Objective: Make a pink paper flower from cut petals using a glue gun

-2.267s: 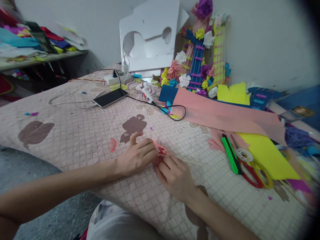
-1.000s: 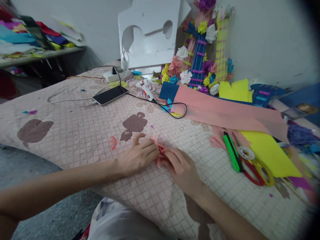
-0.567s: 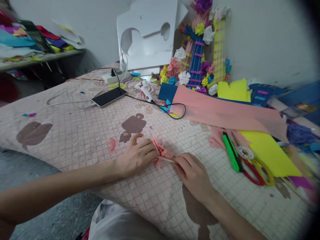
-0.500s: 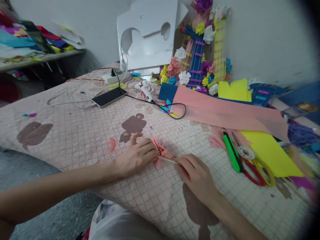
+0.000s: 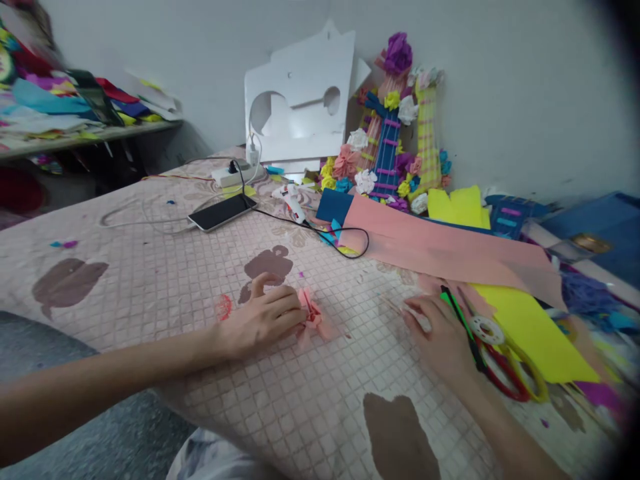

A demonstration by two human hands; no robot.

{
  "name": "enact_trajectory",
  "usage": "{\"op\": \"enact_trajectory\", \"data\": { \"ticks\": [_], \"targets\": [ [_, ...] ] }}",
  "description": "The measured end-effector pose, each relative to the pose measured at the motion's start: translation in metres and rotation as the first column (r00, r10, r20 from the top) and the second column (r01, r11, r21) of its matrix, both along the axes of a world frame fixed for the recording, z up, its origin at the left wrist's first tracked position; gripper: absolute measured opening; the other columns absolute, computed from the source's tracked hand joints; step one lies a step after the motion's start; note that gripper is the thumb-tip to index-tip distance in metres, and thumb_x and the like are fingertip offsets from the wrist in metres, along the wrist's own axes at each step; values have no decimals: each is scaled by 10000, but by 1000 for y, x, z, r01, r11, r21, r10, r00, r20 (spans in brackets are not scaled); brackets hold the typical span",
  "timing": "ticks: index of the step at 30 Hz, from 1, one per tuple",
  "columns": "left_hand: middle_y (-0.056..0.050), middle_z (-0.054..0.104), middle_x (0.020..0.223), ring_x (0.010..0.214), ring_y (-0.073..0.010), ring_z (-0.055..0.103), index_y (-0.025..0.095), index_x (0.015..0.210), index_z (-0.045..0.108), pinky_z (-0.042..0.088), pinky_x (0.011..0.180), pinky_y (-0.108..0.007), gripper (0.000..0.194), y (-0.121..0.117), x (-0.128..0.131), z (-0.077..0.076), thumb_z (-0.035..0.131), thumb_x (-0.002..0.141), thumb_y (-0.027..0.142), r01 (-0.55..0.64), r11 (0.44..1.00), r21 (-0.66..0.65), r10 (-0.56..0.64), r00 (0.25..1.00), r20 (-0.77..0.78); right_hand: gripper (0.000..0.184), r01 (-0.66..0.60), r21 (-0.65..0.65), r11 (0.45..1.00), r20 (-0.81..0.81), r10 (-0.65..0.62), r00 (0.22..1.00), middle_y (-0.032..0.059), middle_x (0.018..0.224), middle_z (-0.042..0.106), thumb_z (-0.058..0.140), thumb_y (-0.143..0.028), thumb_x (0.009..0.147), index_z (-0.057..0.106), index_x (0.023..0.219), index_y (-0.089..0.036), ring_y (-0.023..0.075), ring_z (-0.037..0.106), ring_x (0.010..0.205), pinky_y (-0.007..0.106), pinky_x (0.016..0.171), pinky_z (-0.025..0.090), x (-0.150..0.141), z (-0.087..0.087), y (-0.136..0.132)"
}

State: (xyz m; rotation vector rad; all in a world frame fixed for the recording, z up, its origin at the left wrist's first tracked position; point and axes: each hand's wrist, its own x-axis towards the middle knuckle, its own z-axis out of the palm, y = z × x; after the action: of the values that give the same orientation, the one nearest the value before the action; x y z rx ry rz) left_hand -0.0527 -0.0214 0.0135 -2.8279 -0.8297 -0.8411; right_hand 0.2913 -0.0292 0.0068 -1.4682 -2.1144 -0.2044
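My left hand [image 5: 270,317] rests on the table with its fingertips closed on a small pink crepe paper flower [image 5: 314,316]. The flower's folded petals stick out to the right of the fingers. To the right, apart from the flower, my right hand [image 5: 443,337] pinches a thin wooden stick [image 5: 391,305] between thumb and forefinger. The stick is blurred, and its tip points to the upper left. Just beyond my right hand lie a green utility knife [image 5: 463,320] and scissors [image 5: 517,367] with red and yellow handles.
A white glue gun [image 5: 291,202] with a black cord, a phone [image 5: 223,212] and a power strip [image 5: 235,175] lie further back. Pink paper [image 5: 440,247] and yellow paper [image 5: 540,333] cover the right side. Flower-decorated paper guitars [image 5: 387,150] lean at the wall.
My right hand has drawn the stick away from the flower, to the right towards the knife. My left hand keeps hold of the flower. The view has shifted slightly.
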Motion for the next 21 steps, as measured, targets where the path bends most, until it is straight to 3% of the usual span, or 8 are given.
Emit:
{"op": "enact_trajectory", "data": {
  "ticks": [3,6,10,13,17,21],
  "targets": [
    [-1,660,861,896,-156,546,197,979,589,226,1012,-437,197,3,-12,2,405,949,134,-14,1000,0,14,1000,-26,121,-83,-40,996,-97,79,992,63,897,623,492,-290,878,571,930,-214,219,576,877,359,754,469,-42,19,43],
    [0,658,861,885,-152,550,189,981,589,229,1024,-428,190,7,-22,3,411,946,131,4,1000,0,-4,1000,-23,125,-194,-68,979,-182,179,967,70,902,625,518,-288,849,584,917,-207,213,582,854,338,732,472,-94,29,102],
    [-4,654,848,886,-153,551,178,960,591,255,1034,-418,177,13,-28,4,416,950,154,20,1000,9,-20,1000,2,306,-223,-96,970,-253,193,948,113,1020,615,618,-370,771,586,1007,-177,237,574,959,364,818,457,-164,26,187],
    [-1,651,835,870,-146,557,179,909,597,259,1047,-421,212,16,-29,5,392,962,169,24,999,31,-25,999,23,369,-174,-185,967,-180,140,974,115,975,646,674,-385,707,609,985,-151,259,568,981,383,870,430,-208,19,237],
    [-6,643,824,879,-145,564,171,862,596,230,1072,-436,253,17,-31,1,367,964,143,55,996,70,-53,998,-24,207,-184,-278,943,-171,140,975,106,856,681,671,-314,699,655,810,-140,269,616,887,375,801,457,-239,14,271],
    [2,645,831,892,-141,558,171,857,592,173,1103,-454,247,16,-31,-2,372,968,162,67,992,104,-64,998,-25,203,-192,-313,930,-224,124,967,60,820,681,590,-299,775,663,838,-121,216,641,853,306,764,459,-229,27,263]
  ]
}}
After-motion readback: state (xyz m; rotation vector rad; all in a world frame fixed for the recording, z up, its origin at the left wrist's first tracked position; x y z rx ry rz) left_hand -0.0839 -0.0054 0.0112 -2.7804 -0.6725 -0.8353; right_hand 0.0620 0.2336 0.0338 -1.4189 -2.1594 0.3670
